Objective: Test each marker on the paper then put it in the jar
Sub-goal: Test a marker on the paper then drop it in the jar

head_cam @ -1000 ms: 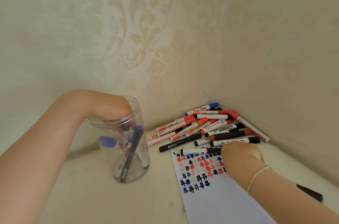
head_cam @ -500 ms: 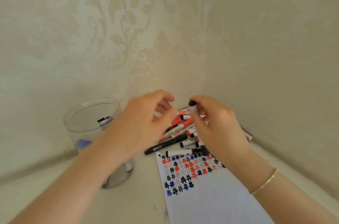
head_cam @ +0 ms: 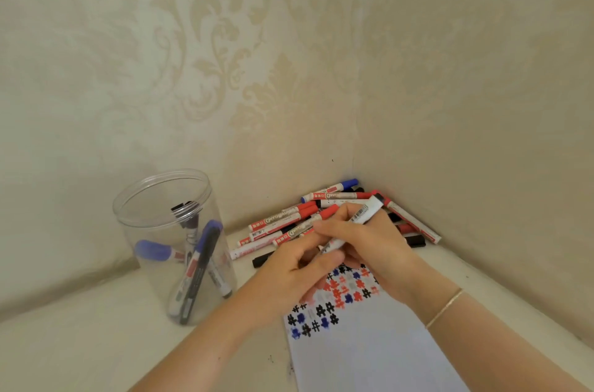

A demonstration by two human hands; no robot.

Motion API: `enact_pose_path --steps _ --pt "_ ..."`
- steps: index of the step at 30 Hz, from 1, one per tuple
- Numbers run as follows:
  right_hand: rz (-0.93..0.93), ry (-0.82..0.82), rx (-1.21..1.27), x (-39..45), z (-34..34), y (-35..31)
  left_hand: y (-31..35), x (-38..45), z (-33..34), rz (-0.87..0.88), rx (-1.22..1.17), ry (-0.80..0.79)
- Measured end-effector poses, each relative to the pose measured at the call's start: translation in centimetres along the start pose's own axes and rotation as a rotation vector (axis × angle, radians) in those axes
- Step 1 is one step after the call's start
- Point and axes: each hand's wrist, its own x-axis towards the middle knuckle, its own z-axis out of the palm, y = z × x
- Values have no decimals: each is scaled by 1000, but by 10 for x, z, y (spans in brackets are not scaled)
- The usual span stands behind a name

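Cream damask wallpaper (head_cam: 209,48) meets in a corner above a seemingly pale tabletop (head_cam: 80,343).

The light is soft and even, with a warm, slightly green-yellow tint on the walls (head_cam: 450,70). No lamp or window shows. Shadows are weak: a pale one lies beside the jar (head_cam: 173,244) on the left, another under the hands. The jar rim carries small glare. The wide lens bends the wall corner and table edges. The picture is a little soft, and the forearms at the bottom look blurred.
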Motion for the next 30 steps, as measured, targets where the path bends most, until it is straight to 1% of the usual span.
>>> enact_pose_path --steps 2,3,6,8,11,15,19,21,24,25,27,28,30 --pt "18 49 84 1 -1 2 -5 0 -4 -78 -62 -6" --pt "28 46 108 1 0 2 -7 0 -5 -89 -55 -17" --pt "40 -56 57 -1 0 3 -9 -2 -7 -52 6 -89" --pt "33 -128 4 -2 -2 2 -5 -3 -7 -68 -36 -111" --pt "19 -214 17 -1 -8 0 -3 -3 -6 -105 -141 -128" --pt "14 -246 19 2 -12 -2 -2 -2 -5 -149 -245 -117" --pt "19 -284 46 1 -14 -1 -1 -1 -8 -194 -318 -206" --pt "20 -312 56 1 -16 -2 -4 0 -9 -215 -394 -257" --pt "30 -352 27 2 -18 -5 -10 -1 -7 -239 -438 -280" --pt "27 -337 11 3 -18 -5 -11 -1 -7 -239 -406 -277" --pt "19 -242 21 5 -20 -4 -17 -1 -8 -251 -318 -247" --pt "21 -171 60 7 -23 -4 -20 0 -10 -262 -264 -191" --pt "51 -63 172 8 -29 -3 -27 3 -13 -247 -129 -13"
